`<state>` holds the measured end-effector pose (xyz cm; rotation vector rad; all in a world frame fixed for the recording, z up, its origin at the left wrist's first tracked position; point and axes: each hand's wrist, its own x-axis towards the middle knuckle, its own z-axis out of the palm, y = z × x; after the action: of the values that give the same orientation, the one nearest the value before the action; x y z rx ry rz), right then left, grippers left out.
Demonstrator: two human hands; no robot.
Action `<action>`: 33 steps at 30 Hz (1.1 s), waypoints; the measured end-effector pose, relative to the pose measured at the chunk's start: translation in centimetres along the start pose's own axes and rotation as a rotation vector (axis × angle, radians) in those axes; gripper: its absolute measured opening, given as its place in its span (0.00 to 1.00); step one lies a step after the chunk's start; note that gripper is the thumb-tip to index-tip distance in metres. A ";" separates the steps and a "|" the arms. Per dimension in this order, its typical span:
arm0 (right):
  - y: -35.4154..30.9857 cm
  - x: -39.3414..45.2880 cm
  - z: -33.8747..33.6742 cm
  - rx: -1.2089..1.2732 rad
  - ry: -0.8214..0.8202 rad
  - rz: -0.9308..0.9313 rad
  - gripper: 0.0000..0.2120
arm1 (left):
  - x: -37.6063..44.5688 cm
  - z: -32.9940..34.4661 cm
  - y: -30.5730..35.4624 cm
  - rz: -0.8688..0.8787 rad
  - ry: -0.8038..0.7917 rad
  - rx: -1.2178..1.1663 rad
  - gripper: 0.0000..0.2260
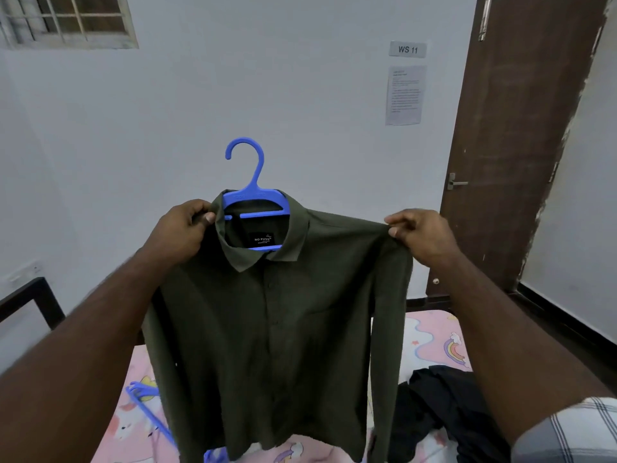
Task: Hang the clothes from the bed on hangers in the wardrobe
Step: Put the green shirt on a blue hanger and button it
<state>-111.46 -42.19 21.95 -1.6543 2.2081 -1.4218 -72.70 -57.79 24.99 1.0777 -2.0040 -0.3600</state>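
Behind the bed (434, 332), bare wall. My left hand (182, 232) and right hand (422, 235) pinch the shirt (273, 329) shoulders, held up on its hanger (253, 192); soft, light cloth, so grip the hook.

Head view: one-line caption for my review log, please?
Both hands, left hand and right hand, hold an olive-green collared shirt on a blue plastic hanger above the bed.

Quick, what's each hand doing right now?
Left hand: grips the shirt beside the collar.
Right hand: pinches the shirt's shoulder.
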 end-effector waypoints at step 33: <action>-4.1 -0.3 1.3 0.016 -0.113 -0.101 0.07 | -4.6 2.6 -5.5 -0.268 -0.050 -0.171 0.07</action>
<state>-107.61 -42.86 23.84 -1.8172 2.0754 -1.3273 -70.21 -57.73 17.83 1.2399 -1.8360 -0.6921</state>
